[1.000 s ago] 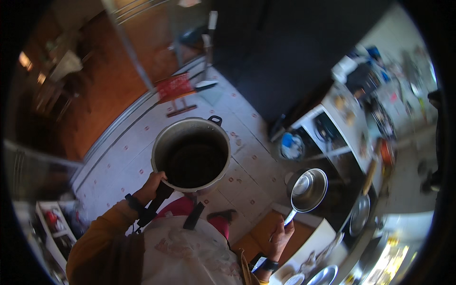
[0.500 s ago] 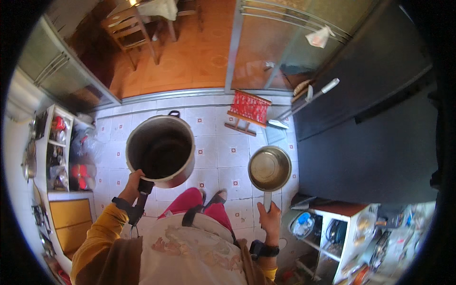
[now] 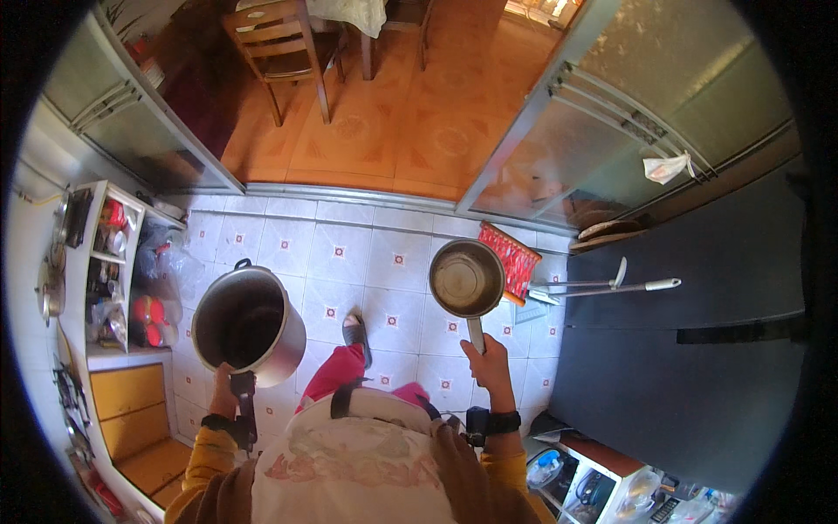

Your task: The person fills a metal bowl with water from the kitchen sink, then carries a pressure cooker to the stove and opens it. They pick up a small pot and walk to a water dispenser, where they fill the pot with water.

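Observation:
My left hand (image 3: pixel 224 390) is closed round the black handle of a deep metal pressure cooker pot (image 3: pixel 286 345), at the left of the head view. No lid is on it, and its dark inside shows nothing that I can make out. A small black loop handle sticks out on the pot's far side. In my right hand (image 3: pixel 491 367) is the pale handle of a small worn saucepan (image 3: pixel 467 278). Its round bowl points away from me, and its brownish bottom shows. Both vessels are held above the tiled floor, well apart from each other.
Ahead, an open sliding door (image 3: pixel 515 144) leads to an orange floor with a wooden chair (image 3: pixel 279 44). A red folding stool (image 3: pixel 509 262) and a long-handled dustpan (image 3: pixel 537 301) stand near the dark fridge (image 3: pixel 672 375). Shelves (image 3: pixel 109 258) line the left wall.
The view has shifted, with the doorway and stool now farther right. The pot sits lower and farther left, the saucepan higher and slightly left. One foot has stepped forward. Both grips stay the same.

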Demonstrator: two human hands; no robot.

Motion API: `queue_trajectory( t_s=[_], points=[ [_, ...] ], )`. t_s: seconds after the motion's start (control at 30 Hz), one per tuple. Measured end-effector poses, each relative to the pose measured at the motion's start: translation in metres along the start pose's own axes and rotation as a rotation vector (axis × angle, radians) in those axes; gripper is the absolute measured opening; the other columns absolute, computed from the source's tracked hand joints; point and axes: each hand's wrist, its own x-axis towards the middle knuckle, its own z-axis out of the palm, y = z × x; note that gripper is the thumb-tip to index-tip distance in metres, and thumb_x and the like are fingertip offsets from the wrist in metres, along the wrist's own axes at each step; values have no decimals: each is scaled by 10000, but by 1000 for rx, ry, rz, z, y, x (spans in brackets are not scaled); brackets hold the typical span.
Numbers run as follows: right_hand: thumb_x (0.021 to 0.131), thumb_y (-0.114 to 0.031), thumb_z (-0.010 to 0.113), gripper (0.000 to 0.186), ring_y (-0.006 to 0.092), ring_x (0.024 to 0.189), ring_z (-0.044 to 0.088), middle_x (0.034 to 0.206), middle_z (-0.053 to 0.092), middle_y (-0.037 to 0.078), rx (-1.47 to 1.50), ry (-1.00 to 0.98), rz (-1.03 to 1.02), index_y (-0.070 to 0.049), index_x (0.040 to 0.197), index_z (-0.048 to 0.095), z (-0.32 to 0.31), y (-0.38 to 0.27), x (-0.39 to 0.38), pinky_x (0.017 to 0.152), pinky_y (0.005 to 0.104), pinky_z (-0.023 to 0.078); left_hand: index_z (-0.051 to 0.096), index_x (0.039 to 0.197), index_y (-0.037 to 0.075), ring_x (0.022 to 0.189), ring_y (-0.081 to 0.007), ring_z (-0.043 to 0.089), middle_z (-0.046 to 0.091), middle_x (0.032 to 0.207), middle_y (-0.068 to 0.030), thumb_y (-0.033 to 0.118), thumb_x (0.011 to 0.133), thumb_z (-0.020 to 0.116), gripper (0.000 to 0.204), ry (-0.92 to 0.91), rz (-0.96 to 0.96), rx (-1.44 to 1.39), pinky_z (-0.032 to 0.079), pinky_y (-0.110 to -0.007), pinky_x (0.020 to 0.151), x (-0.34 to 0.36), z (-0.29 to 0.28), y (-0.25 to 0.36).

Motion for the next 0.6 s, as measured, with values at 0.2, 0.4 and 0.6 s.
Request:
queue_trajectory(
  t_s=[0.2,0.4,0.6],
  points=[
    [861,-313,702,314,114,451,520,562,555,39,9,1,77,-21,817,597,36,-64,88,418,303,427,563,1100,82,808,-230,668,672,926,-103,468,909,524,432,-23,-90,-45,554,-350,711,107,10,79],
    [859,-324,700,318,118,444,516,568,550,32,28,21,83,-23,840,602,36,-106,183,409,306,423,556,1050,99,767,-246,672,667,884,-113,449,902,532,381,-113,-23,-52,560,-370,696,220,75,160],
    [856,-320,689,323,148,448,550,577,562,57,18,-8,69,-12,831,595,24,-153,309,408,324,441,597,993,46,655,-254,661,671,806,-134,444,840,506,437,-19,-11,33,557,-355,575,304,177,259]
  ],
)
